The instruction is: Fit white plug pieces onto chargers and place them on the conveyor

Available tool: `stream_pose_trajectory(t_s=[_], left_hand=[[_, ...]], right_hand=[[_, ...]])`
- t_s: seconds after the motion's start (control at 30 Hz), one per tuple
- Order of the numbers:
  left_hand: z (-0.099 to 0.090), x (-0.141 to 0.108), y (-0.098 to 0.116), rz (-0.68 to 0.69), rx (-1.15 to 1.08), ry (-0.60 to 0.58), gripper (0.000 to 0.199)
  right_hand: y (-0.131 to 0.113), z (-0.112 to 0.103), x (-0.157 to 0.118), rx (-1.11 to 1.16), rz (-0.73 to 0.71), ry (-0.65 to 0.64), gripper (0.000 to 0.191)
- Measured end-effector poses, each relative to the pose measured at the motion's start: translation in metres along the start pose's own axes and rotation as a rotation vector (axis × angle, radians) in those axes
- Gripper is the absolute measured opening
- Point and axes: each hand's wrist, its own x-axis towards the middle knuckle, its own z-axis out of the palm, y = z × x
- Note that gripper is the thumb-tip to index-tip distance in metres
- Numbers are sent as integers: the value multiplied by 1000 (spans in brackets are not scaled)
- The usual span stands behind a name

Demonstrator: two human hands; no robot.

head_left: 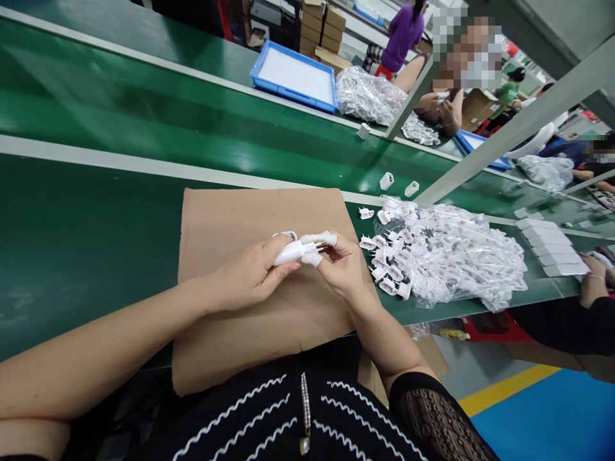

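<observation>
Over a sheet of brown cardboard (250,218), my two hands meet around a white plug adapter (287,253). My left hand (257,272) is closed around its body. From the other side, my right hand (342,262) grips the end with the metal pins, its thumb and index finger in white finger covers. Right of the cardboard lie loose white plug heads (388,272), several of them close to my right forearm. They spill from a clear plastic bag (461,256) full of similar white parts.
Two white charger housings (386,181) stand on the green conveyor belt (216,144) beyond the cardboard. Across it are a blue tray (294,77), a bag of parts (369,96) and a seated co-worker. A slanted metal post (519,121) rises at right, near stacked white boxes (548,243).
</observation>
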Motion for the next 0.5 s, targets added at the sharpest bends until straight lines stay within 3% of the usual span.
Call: stream_pose_trajectory(t_s=[0.13, 0.23, 0.3, 0.4, 0.5], left_hand=[[6, 0, -4, -81, -217, 85, 35], [7, 2, -8, -154, -444, 51, 43], [7, 3, -8, -182, -567, 35, 46], [4, 7, -6, -226, -675, 93, 51], [-6, 18, -14, -295, -689, 218, 57]], right_hand=[[6, 7, 1, 63, 58, 22, 44], [12, 3, 7, 108, 53, 2, 61], [17, -8, 13, 64, 13, 56, 60], [25, -36, 26, -214, -47, 266, 49], [36, -63, 35, -700, 2, 403, 43]])
